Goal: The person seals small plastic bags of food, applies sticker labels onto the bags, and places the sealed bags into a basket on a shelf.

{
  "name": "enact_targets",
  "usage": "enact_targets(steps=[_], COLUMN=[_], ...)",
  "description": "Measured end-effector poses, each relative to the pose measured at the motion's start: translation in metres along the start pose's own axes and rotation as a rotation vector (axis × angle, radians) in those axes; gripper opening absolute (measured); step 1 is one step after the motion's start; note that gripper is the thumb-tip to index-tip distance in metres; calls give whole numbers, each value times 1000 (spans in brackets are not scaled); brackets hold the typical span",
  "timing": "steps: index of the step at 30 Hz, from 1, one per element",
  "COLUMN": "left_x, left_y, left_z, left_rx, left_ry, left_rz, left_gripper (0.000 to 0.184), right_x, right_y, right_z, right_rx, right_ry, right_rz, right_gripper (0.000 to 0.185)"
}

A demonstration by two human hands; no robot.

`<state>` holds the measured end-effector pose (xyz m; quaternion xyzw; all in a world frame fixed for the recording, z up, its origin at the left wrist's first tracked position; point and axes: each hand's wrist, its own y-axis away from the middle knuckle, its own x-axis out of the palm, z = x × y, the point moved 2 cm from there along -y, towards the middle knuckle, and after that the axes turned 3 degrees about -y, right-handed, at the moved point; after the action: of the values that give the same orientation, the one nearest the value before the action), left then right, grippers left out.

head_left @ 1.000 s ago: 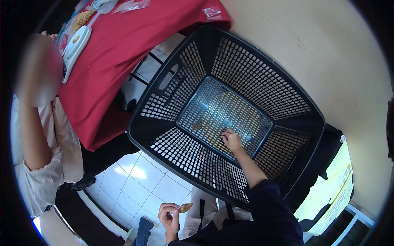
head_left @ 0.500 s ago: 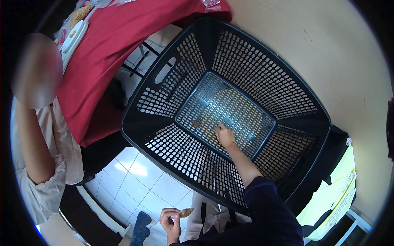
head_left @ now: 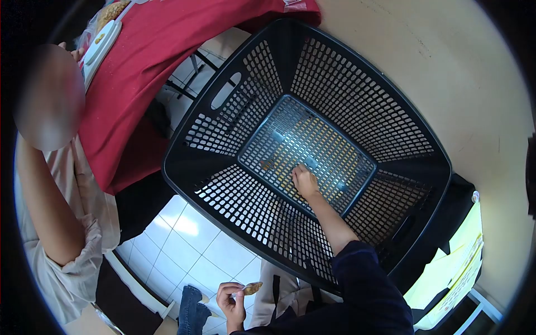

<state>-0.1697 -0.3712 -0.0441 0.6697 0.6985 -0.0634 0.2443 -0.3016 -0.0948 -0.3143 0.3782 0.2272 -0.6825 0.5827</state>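
Note:
A large black plastic laundry basket [head_left: 184, 156] with slotted walls opens toward me. My right hand [head_left: 305, 182] reaches down into it. Its fingers are bent together at the basket's slotted floor, and their tips are partly hidden; what they hold, if anything, I cannot make out. A small brownish patch [head_left: 268, 163] shows at the floor, left of that hand. Outside, below the basket's near rim, my left hand [head_left: 230, 301] pinches a small oval brown thing with a pale edge [head_left: 253, 288]; its exact kind is unclear.
A red-covered table [head_left: 139, 61] at upper left carries a white kitchen scale [head_left: 106, 42] and a bag of golden-brown food [head_left: 111, 14]. Another person's arm [head_left: 50, 206] is beside it. Yellow papers [head_left: 446, 279] lie at lower right, near the beige surface [head_left: 474, 84].
The other person's arm and sleeve have shifted slightly right and down, with fingers now showing by the scale. My hands stay almost where they were.

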Motion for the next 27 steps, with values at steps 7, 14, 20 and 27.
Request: enact_targets(steps=[7,14,20,27], left_x=[1,3,3,7], left_y=[-1,-1,-1,3], left_z=[-2,-4,-1,1], left_rx=[27,19,24,-11], left_ry=[-15,-21,-37,-34], left_rz=[-8,-5,72,32], left_gripper=[9,10,9,8], right_x=[19,10,-15,-14], right_y=[-12,-20,-34,-40], right_z=[-38,-51,-16,-10], right_rx=[442,723,151,57], right_ry=[-1007,-1361,-332,-89], right_rz=[-386,-221,-143,-37], right_gripper=[7,8,12,11])
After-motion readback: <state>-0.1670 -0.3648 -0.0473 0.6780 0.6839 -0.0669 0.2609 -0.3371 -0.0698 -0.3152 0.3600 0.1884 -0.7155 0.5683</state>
